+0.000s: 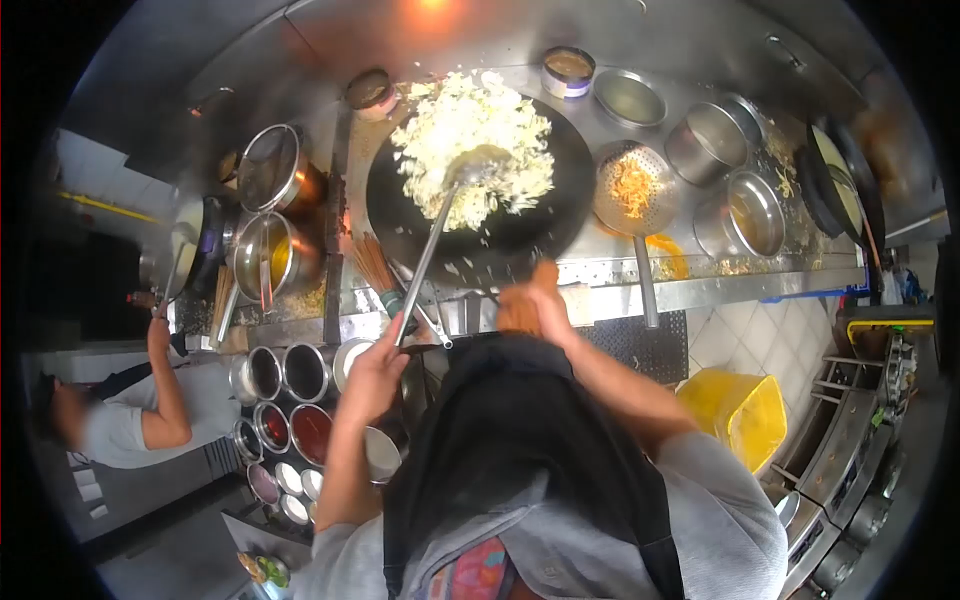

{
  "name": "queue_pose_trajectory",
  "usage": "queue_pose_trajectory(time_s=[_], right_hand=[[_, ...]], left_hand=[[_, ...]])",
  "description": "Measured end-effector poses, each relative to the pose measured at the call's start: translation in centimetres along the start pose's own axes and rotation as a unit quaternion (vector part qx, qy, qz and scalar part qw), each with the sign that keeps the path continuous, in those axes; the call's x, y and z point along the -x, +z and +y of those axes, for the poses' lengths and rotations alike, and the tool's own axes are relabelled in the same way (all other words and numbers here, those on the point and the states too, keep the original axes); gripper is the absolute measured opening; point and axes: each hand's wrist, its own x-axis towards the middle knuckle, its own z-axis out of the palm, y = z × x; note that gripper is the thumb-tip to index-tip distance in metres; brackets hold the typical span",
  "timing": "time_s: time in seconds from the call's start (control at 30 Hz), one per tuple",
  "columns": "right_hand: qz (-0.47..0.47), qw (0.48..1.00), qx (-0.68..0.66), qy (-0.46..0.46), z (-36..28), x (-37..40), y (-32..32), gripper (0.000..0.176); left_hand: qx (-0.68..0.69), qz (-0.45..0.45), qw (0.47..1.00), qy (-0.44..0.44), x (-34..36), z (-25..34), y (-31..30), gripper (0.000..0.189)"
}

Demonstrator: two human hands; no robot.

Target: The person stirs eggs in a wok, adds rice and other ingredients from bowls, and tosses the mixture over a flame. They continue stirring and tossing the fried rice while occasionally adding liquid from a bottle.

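Observation:
A large dark wok [572, 185] stands on the stove, filled with a heap of pale chopped food [480, 120] that looks like rice or shredded vegetable. My left hand [372, 380] is closed around the long handle of a ladle [436, 245], whose bowl rests in the heap. Close to the wok's near rim, my right hand [548, 308] grips an orange-brown cloth [518, 314]; whether a wok handle lies under it is hidden. A bamboo brush [372, 265] lies left of the wok.
Right of the wok, a perforated strainer [608, 190] holds orange shreds, with steel pots [708, 143] beyond. Pots [270, 170] stand left. Round seasoning containers [305, 372] sit beside my left arm. A yellow bin [735, 410] is at right. A co-worker [170, 410] works at far left.

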Motion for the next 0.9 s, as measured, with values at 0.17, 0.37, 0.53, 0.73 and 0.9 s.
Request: queue_pose_trajectory(time_s=[0.17,0.37,0.53,0.73,0.9], right_hand=[[0.081,0.996,0.028,0.038,-5.6,-8.4,5.6,0.023],[0.090,0.988,0.115,0.049,-5.1,-7.7,4.4,0.039],[0.126,0.988,0.091,-0.011,-3.1,-0.3,-2.5,0.056],[0.270,0.959,0.079,0.040,-1.7,11.2,-12.2,0.046],[0.277,0.957,0.066,0.061,-2.2,12.6,-11.5,0.045]], left_hand=[[0.488,-0.234,0.837,-0.078,-6.7,4.0,-6.1,0.021],[0.222,-0.067,0.963,0.135,-22.8,10.7,-10.1,0.071],[0.175,0.214,0.920,0.276,-29.0,18.8,-10.0,0.043],[0.451,0.279,0.771,0.353,-24.5,15.2,-3.7,0.024],[0.495,0.266,0.767,0.310,-30.2,14.1,-3.9,0.018]])
